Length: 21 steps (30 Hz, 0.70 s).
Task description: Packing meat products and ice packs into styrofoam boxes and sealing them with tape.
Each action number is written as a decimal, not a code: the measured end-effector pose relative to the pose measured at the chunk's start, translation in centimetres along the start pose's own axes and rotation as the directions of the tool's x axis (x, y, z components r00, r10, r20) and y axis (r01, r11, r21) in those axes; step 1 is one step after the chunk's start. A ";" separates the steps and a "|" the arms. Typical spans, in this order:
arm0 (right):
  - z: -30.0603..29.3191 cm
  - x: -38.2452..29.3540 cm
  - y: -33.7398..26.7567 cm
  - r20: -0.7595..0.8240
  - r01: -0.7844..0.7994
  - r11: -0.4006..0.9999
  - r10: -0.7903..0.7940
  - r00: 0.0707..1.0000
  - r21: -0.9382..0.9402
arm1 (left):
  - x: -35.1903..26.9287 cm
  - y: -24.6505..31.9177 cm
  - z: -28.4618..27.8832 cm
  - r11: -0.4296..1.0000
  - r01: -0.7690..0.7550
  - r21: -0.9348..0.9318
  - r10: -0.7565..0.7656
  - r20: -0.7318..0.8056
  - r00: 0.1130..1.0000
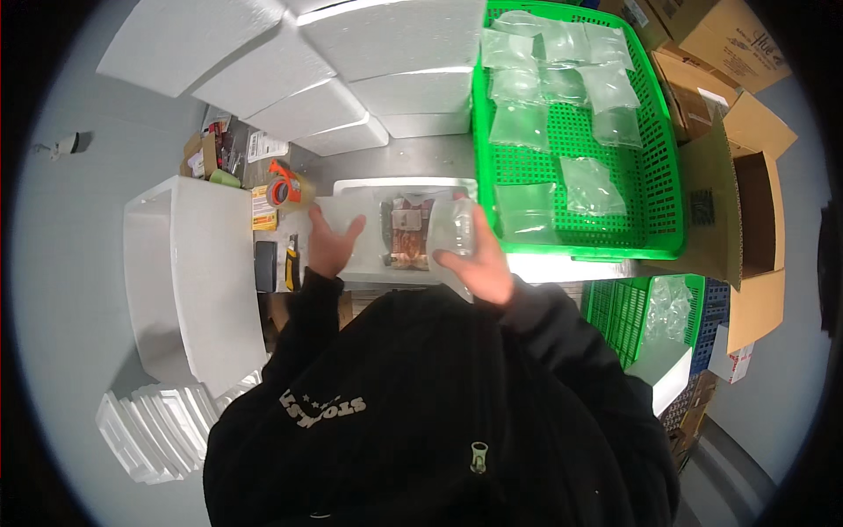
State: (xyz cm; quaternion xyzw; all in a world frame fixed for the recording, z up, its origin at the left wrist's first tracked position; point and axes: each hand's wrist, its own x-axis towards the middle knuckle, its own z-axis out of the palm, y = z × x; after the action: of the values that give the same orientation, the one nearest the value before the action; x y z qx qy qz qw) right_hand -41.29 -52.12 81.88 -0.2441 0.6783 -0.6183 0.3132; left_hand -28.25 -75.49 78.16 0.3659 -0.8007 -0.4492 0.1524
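Note:
A white polystyrene box (405,182) is on the metal table in front of me, its inside facing up. Packaged food (409,240) with a reddish-brown print and a pale label lies in it. My right hand (490,260) grips a clear plastic pouch (451,221) over the box's right end, thumb on the near side. My left hand (334,247) is at the left end, thumb and fingers spread, with no object seen in its grasp. Whether it touches the box is hard to tell through the blur.
A green plastic basket (678,230) at right holds several clear pouches. White polystyrene boxes (415,39) are stacked behind. On the left are a tape dispenser (286,188), a yellow utility knife (292,263), a large polystyrene box (217,283) and stacked lids (155,435). An open cardboard box (711,197) stands far right.

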 end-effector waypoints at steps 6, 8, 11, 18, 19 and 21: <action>5.1 3.9 8.0 -0.174 -0.157 0.772 0.061 0.983 -0.615 | 1.0 -3.9 1.6 0.753 0.037 0.657 -0.099 0.058 0.993; 6.0 5.2 10.3 -0.197 -0.128 0.708 -0.016 0.980 -0.694 | 2.0 -4.6 2.3 0.708 -0.040 0.705 -0.027 0.083 0.996; 8.0 5.8 11.1 -0.235 -0.284 0.605 0.160 0.959 -0.744 | 2.1 -8.0 3.5 0.531 -0.190 0.826 0.171 0.115 0.979; 9.0 6.5 13.9 -0.230 -0.230 0.008 -0.007 0.973 -0.973 | 1.4 -8.5 2.2 0.601 -0.421 0.680 0.393 0.207 0.896; 9.2 6.7 11.0 -0.292 -0.298 0.098 0.067 0.954 -0.950 | 1.3 -8.3 2.3 0.673 -0.452 0.586 0.396 0.230 0.889; 9.5 7.3 9.9 -0.361 -0.385 0.180 0.151 0.920 -0.905 | 1.0 -8.0 4.3 0.746 -0.535 0.397 0.384 0.400 0.832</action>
State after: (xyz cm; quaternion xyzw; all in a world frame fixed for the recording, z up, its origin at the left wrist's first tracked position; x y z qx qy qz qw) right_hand -38.81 -62.69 70.77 -0.2008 0.9704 -0.0215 0.1327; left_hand -27.82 -76.21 69.05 0.1106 -0.9668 -0.2265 0.0406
